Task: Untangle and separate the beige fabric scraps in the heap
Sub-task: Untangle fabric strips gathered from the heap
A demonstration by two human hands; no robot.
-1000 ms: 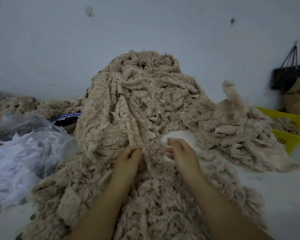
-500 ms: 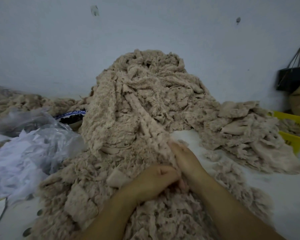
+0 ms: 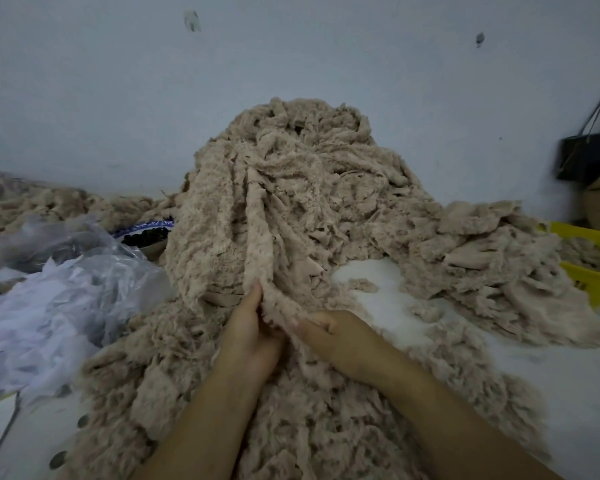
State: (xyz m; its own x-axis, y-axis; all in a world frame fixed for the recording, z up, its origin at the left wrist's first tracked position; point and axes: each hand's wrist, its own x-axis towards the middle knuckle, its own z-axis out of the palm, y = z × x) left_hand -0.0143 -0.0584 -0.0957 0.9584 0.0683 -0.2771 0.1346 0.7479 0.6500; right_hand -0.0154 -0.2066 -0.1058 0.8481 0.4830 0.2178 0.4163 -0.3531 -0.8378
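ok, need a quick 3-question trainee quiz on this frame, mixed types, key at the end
1. True or false: the left hand and the right hand both grip a beige strip at the foot of the heap.
2. The yellow basket sits: A) left of the heap, B) right of the heap, C) on top of it.
3. What hangs on the wall at far right?

Key: 1 true; 2 B; 3 a black bag.

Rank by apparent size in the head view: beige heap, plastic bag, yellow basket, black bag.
1. beige heap
2. plastic bag
3. yellow basket and black bag: similar, both cropped, so unranked.
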